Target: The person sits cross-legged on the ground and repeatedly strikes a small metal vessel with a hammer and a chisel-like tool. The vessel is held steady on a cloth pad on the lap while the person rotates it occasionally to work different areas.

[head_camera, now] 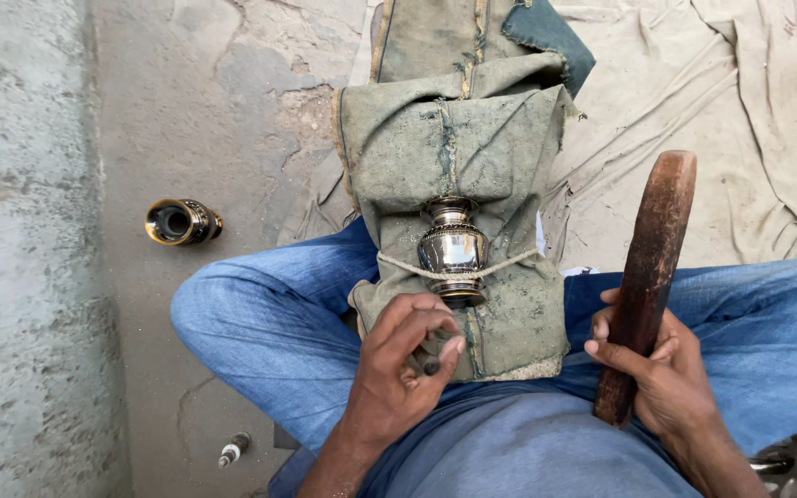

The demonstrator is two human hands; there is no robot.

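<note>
Brass vase point(453, 249) lies tied on padding; left hand point(405, 364) pinches a small punch point(430, 366) below it, right hand point(659, 373) closed around the wooden mallet point(648, 277); keep the punch steady.

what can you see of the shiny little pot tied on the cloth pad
The pot is a small, polished, silver-looking metal vase with a round belly, a narrow neck with a flared rim, and a darker brass-like foot ring. It lies on its side, foot toward the person, on a folded, dirty green cloth pad across the lap. A thin cord runs over its lower belly and pins it to the pad. Its surface mirrors light. Neither hand touches it; the left hand is just below its foot.
</note>
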